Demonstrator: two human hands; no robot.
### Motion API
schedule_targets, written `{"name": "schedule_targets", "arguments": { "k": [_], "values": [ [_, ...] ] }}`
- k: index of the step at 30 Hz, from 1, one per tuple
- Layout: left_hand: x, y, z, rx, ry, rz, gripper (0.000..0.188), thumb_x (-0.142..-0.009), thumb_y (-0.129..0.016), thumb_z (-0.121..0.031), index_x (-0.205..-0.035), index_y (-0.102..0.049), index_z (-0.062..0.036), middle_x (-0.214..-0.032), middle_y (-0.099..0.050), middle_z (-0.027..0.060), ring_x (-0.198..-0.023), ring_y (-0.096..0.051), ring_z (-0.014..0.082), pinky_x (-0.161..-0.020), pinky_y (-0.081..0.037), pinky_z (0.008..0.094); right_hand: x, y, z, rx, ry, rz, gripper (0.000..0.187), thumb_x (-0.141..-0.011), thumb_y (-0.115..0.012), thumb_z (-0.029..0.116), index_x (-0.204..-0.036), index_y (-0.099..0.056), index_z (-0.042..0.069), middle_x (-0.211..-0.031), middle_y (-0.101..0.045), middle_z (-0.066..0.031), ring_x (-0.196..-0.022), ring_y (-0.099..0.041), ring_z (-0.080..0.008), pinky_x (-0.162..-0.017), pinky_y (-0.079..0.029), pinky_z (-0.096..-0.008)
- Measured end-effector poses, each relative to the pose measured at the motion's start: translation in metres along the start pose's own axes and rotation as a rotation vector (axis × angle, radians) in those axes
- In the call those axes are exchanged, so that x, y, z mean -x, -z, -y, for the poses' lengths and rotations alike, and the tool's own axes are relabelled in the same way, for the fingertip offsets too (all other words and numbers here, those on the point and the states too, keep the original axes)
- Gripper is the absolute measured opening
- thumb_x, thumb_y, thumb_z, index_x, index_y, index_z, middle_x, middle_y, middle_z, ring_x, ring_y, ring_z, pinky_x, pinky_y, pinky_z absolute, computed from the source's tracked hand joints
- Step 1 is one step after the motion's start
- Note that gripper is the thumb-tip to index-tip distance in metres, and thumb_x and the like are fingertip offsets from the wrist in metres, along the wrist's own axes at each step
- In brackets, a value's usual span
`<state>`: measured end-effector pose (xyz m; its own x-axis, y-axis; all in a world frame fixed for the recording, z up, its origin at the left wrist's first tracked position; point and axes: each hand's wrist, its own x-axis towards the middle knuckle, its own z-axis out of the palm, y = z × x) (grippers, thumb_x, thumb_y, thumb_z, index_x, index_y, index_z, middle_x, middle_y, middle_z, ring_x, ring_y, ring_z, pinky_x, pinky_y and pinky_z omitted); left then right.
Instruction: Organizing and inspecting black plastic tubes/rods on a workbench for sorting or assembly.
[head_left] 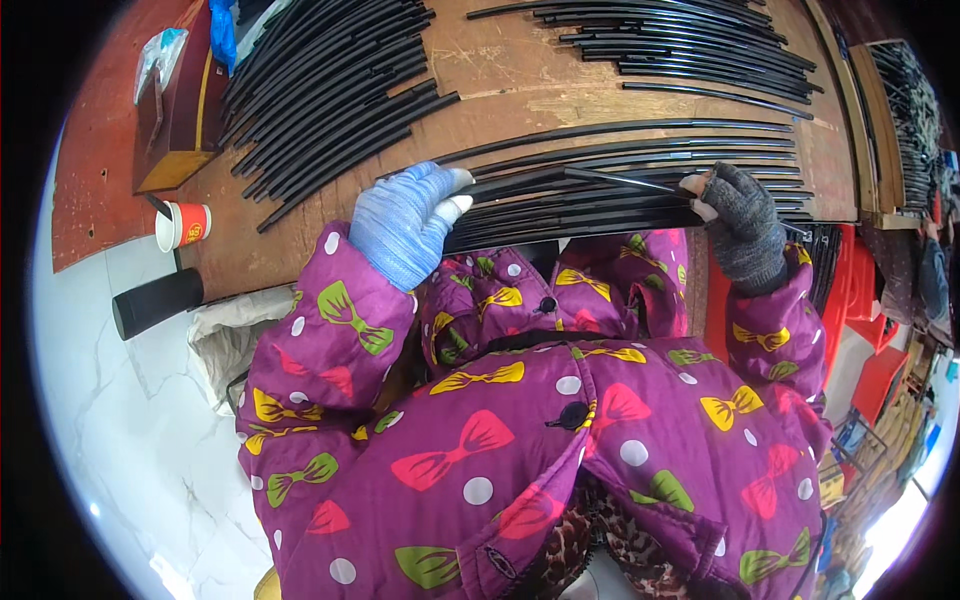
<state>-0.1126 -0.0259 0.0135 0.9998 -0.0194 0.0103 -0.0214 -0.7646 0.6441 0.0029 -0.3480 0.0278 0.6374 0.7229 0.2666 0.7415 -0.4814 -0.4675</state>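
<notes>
My left hand (408,222), in a light blue knitted glove with pale fingertips, is closed on a black tube (520,183) near the table's front edge. From the tube's right end a thinner, shiny dark rod (625,180) runs to my right hand (742,228). That hand wears a dark grey glove with bare fingertips, which pinch the thin rod. How the two pieces join is too small to make out. Several long black rods (600,215) lie side by side under and between my hands.
A thick pile of black tubes (330,90) lies at the back left of the wooden table (510,110); more black rods (700,50) lie back right. At the left are a wooden box (180,120), a paper cup (182,227) and a black cylinder (157,303). Red stools (880,375) stand right.
</notes>
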Motion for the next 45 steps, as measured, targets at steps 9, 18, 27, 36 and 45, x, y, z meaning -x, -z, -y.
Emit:
{"name": "schedule_targets", "arguments": {
  "k": [9,18,27,36,45],
  "values": [
    [0.004,-0.005,0.002,0.186,0.070,0.096,0.022,-0.077,-0.061,-0.003,-0.098,-0.063,0.0016,-0.084,-0.064,0.0136,-0.080,-0.062,0.0186,-0.071,-0.047,0.0299,0.006,-0.004,-0.007,-0.048,-0.089,0.115,0.020,-0.073,-0.063,0.008,-0.093,-0.062,0.006,-0.076,-0.052,-0.0132,-0.071,-0.054,-0.0332,-0.060,-0.043,-0.0389],
    [-0.004,-0.012,-0.015,0.024,-0.084,0.091,0.022,-0.072,-0.066,-0.005,-0.093,-0.064,-0.0009,-0.081,-0.064,0.0132,-0.076,-0.062,0.0247,-0.069,-0.047,0.0332,-0.021,-0.013,0.022,-0.028,0.001,0.276,0.019,-0.076,-0.059,0.011,-0.095,-0.061,0.008,-0.077,-0.052,-0.0111,-0.074,-0.054,-0.0296,-0.064,-0.043,-0.0379],
    [0.016,0.011,0.012,0.241,0.131,0.065,0.022,-0.073,-0.064,-0.005,-0.095,-0.065,-0.0006,-0.075,-0.063,0.0092,-0.068,-0.059,0.0161,-0.061,-0.044,0.0274,-0.003,0.033,-0.025,0.165,-0.320,-0.227,0.024,-0.090,-0.047,0.013,-0.110,-0.056,0.001,-0.095,-0.061,-0.0104,-0.089,-0.057,-0.0162,-0.078,-0.044,-0.0272],
    [0.014,0.003,-0.006,0.267,0.068,0.083,0.017,-0.075,-0.063,-0.006,-0.091,-0.066,-0.0014,-0.079,-0.065,0.0151,-0.070,-0.063,0.0244,-0.064,-0.049,0.0302,0.028,0.003,-0.011,-0.567,-0.626,-0.393,0.022,-0.090,-0.050,0.024,-0.092,-0.057,0.004,-0.076,-0.054,-0.0011,-0.051,-0.037,-0.0030,-0.045,-0.029,-0.0180],
    [0.013,0.001,-0.011,0.242,0.041,0.065,0.017,-0.075,-0.065,-0.007,-0.091,-0.066,-0.0017,-0.079,-0.065,0.0144,-0.072,-0.063,0.0231,-0.064,-0.049,0.0303,0.021,-0.002,-0.028,-0.747,-0.615,-0.499,0.025,-0.089,-0.050,0.024,-0.094,-0.055,0.000,-0.073,-0.051,-0.0007,-0.050,-0.036,-0.0041,-0.044,-0.028,-0.0194]
  ]
}}
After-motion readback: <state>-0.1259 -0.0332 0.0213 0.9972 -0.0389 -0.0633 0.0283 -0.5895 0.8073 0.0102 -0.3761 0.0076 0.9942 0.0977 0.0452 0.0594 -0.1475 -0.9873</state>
